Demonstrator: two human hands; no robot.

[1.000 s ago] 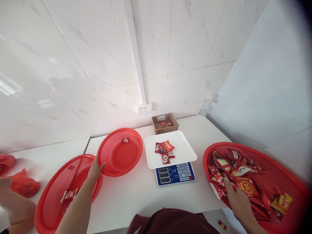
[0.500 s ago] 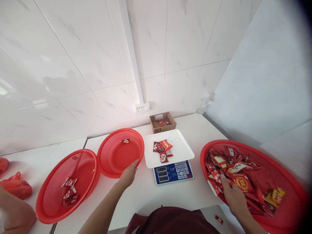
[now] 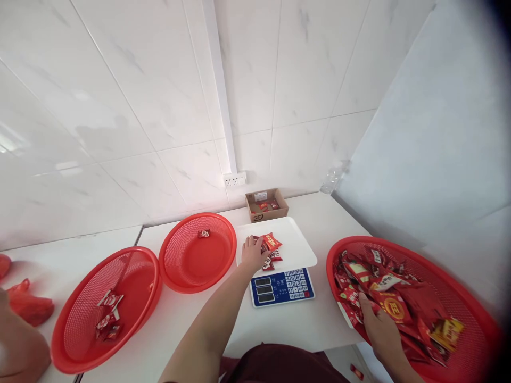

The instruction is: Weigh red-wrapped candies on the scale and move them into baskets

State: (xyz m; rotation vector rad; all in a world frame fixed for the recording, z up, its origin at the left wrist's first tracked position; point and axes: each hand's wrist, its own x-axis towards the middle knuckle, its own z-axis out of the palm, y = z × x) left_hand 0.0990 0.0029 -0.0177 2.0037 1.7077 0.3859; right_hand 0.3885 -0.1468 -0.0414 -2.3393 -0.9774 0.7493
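Observation:
My left hand (image 3: 254, 256) reaches over the white tray (image 3: 295, 244) of a scale, its fingers stretched out and touching a small pile of red snack packets (image 3: 272, 242). The packets lie on the tray's left half, partly hidden by this hand. Below the tray shows the scale's blue keypad and display panel (image 3: 282, 288). My right hand (image 3: 381, 324) rests inside the near left side of a large red basket (image 3: 443, 271), against many red wrapped packets (image 3: 393, 306). Its fingertips are partly hidden among them, so I cannot tell whether it grips one.
Left of the scale stands a red basket (image 3: 199, 266) with one small packet. Another red basket (image 3: 99, 287) holds several packets. A cardboard box (image 3: 266, 205) sits behind the tray. Another person's arm (image 3: 22, 340) and a red plastic bag (image 3: 32, 303) are at far left.
My left hand has moved right, from the rim of the middle red basket to the packets on the scale tray. My right hand stays in the right basket.

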